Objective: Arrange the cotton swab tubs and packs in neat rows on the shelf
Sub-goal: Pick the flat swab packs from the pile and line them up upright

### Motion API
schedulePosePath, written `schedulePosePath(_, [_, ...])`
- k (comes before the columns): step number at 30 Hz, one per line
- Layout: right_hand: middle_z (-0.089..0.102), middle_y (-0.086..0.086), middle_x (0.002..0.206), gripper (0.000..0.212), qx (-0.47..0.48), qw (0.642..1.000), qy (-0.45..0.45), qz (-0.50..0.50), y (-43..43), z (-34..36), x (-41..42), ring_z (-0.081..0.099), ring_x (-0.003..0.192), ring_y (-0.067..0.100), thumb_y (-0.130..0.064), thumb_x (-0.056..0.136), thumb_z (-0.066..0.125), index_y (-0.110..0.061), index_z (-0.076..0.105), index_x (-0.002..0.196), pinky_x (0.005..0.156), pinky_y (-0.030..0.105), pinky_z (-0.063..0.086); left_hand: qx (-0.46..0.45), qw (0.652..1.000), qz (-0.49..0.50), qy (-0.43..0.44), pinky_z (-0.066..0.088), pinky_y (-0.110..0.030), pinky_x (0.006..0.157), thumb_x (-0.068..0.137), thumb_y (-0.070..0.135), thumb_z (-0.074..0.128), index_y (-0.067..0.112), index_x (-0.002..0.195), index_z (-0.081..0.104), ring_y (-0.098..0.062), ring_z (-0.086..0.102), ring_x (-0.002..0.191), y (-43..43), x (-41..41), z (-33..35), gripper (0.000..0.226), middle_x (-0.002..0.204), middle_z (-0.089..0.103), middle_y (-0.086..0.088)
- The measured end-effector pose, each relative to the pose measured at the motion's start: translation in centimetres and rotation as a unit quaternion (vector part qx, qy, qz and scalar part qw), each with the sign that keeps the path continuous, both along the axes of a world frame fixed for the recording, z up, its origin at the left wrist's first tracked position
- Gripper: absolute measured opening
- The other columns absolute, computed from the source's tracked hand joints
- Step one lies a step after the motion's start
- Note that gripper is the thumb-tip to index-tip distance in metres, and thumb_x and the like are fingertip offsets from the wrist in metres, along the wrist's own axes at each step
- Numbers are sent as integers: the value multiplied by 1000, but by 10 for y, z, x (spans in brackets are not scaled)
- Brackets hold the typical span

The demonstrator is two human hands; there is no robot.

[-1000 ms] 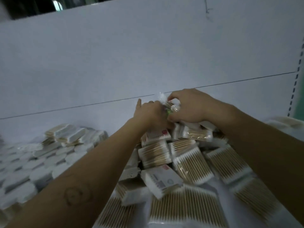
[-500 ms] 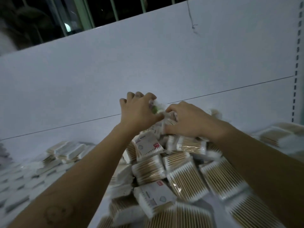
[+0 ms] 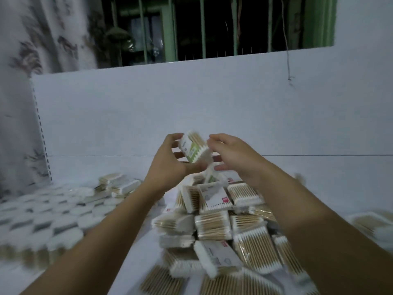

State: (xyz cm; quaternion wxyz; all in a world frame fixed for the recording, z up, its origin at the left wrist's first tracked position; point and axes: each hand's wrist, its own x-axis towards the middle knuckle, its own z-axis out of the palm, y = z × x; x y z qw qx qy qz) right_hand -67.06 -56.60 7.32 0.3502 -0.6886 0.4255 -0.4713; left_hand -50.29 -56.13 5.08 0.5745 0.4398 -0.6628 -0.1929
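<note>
White shelf back panelling fills the middle of the view, with a dark barred window at 12 o'clock above it. On the white shelf surface a loose heap of clear-wrapped packs of wooden-stick cotton swabs spreads from the centre towards 5 o'clock, the packs lying at mixed angles, some showing white card labels with a small red mark. At 9 o'clock, round white tub lids sit in close rows, blurred.

Above the heap, the left hand is closed around a clear rectangular pack of cotton swabs with a green-and-white label, thumb beneath it and fingers curled over its far edge. The pack is tilted, its long axis running from about 10 o'clock down to 4 o'clock, with the label face turned towards the camera and the swab tips showing along its upper edge. The right hand is just beside the pack at its 3 o'clock side, fingers loosely spread and holding nothing; whether its fingertips touch the pack cannot be told.
</note>
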Motion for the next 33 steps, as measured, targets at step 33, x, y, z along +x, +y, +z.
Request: schedulePosePath(33, [60,-7,119,51,-180,968,49,-166,100,-182,250,59,101,9,-20,79,78,-28,58,126,84,43,55,-130,868,261,-403,3,-63,115,81,56,52,12,140,42,-31,18,147,99,246,-166,74,149,39,-10])
